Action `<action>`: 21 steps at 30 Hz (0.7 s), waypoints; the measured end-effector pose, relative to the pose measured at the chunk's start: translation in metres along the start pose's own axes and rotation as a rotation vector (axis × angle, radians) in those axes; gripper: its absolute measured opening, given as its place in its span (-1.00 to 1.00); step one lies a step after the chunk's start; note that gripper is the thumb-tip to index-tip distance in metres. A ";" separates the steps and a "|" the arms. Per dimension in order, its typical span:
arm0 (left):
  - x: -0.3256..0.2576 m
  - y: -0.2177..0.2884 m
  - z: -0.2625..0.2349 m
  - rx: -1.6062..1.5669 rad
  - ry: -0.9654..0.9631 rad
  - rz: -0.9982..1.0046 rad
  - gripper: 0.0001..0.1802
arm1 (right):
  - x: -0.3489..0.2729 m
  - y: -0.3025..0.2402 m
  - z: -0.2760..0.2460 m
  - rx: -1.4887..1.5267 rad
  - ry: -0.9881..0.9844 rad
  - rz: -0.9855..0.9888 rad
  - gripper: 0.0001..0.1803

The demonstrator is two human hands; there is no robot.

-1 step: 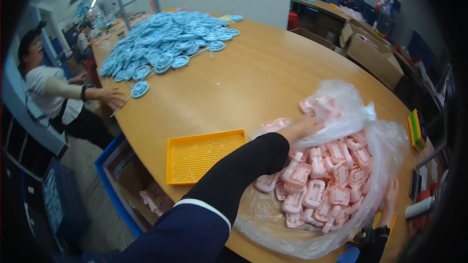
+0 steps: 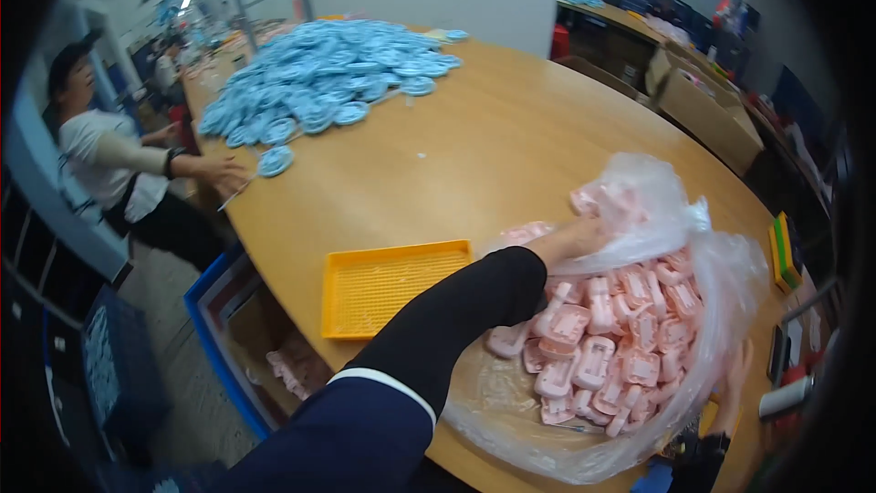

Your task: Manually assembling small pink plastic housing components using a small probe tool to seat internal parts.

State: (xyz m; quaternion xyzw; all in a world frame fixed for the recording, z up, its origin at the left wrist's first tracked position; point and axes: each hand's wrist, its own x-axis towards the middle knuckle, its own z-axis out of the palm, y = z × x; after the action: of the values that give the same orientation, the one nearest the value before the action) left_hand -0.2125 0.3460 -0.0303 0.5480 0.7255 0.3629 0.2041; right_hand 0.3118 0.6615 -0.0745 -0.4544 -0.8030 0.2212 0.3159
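Observation:
A clear plastic bag (image 2: 730,265) lies spread open on the table, full of pale pink moulded plastic parts (image 2: 598,361). My left hand (image 2: 582,236) reaches across to the bag's far side and grips its gathered film; the fingertips are partly hidden by plastic. More pink parts (image 2: 607,201) show through the film beside it. My right hand (image 2: 735,370) rests along the bag's right outer side, fingers stretched out and slightly blurred. To the left of the bag sits a yellow perforated tray (image 2: 392,288), partly behind my left forearm.
A large heap of light blue round plastic parts (image 2: 319,73) covers the far left of the table (image 2: 474,155). Another person (image 2: 109,146) stands at the left edge. A blue-rimmed bin (image 2: 219,338) stands below the near edge. Cardboard boxes (image 2: 703,114) are at the far right.
The whole view has shifted slightly, so things appear a little further right. Both my hands keep their places at the bag.

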 end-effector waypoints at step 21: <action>-0.443 -0.055 -0.091 0.431 0.576 -0.352 0.00 | -0.250 -0.373 0.035 -0.126 -0.153 -0.613 -0.48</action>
State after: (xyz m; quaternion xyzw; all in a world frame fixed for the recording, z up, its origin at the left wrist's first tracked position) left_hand -0.1708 -0.1072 -0.0568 0.3213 0.8953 0.3010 -0.0684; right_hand 0.1637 0.2594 0.0641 -0.1920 -0.9360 0.0988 0.2779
